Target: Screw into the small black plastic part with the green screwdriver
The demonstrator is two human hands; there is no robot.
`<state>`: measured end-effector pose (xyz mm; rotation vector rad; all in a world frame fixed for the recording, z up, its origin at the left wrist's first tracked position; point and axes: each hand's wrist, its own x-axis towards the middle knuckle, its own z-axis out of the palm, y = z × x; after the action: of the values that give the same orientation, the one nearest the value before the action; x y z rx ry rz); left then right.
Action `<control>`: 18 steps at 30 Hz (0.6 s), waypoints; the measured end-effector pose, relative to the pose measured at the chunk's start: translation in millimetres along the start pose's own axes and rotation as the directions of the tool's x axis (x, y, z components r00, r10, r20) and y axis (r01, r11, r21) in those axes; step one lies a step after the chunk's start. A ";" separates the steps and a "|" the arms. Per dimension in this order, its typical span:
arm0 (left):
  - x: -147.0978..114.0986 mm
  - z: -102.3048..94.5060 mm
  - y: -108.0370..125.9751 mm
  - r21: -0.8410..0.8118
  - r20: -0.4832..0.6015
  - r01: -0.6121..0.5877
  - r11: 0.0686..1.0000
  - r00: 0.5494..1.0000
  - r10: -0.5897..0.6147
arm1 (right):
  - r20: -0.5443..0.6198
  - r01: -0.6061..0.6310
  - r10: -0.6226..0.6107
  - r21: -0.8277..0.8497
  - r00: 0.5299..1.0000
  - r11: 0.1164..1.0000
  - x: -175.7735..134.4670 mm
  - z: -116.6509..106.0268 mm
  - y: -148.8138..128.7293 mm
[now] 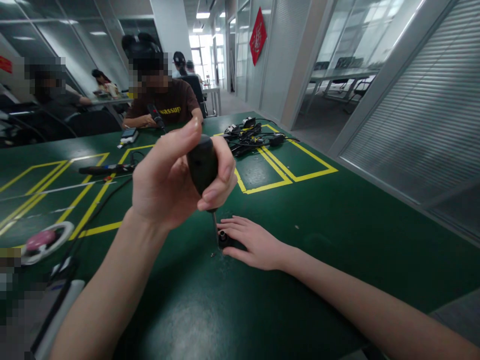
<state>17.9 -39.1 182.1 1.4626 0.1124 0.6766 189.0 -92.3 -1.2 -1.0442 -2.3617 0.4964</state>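
Observation:
My left hand [168,175] is closed around the black handle of a screwdriver [203,165]. The screwdriver stands nearly upright, its thin metal shaft running down to a small black part [223,242] with a round metal piece on top. Low on the green table, my right hand [253,242] steadies that part between thumb and fingers, which are stretched out on either side. The palm hides some of the black part. A tiny loose piece [213,255], perhaps a screw, lies just in front of it. The exact contact of the shaft's tip is hard to make out.
The green table [337,240] bears yellow tape outlines. A heap of black cables [245,137] lies at the back. To the left are a black tool with a cord [107,170] and a white ring with a pink object [40,240]. A person [165,105] sits opposite, holding a tool.

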 end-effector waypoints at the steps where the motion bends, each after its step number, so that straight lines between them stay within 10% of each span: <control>1: 0.6 0.9 0.1 -0.008 -0.010 0.003 1.000 1.000 -0.003 | -0.003 0.003 -0.003 -0.003 1.000 1.000 0.0 0.3 0.5; 18: 2.7 4.3 0.4 -0.022 -0.085 0.039 0.999 0.996 -0.040 | 0.004 0.006 -0.006 -0.020 1.000 1.000 1.2 0.2 1.7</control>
<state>21.9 -41.6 184.0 1.4090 0.2000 0.7065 189.2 -90.2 -1.8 -1.0456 -2.3772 0.4739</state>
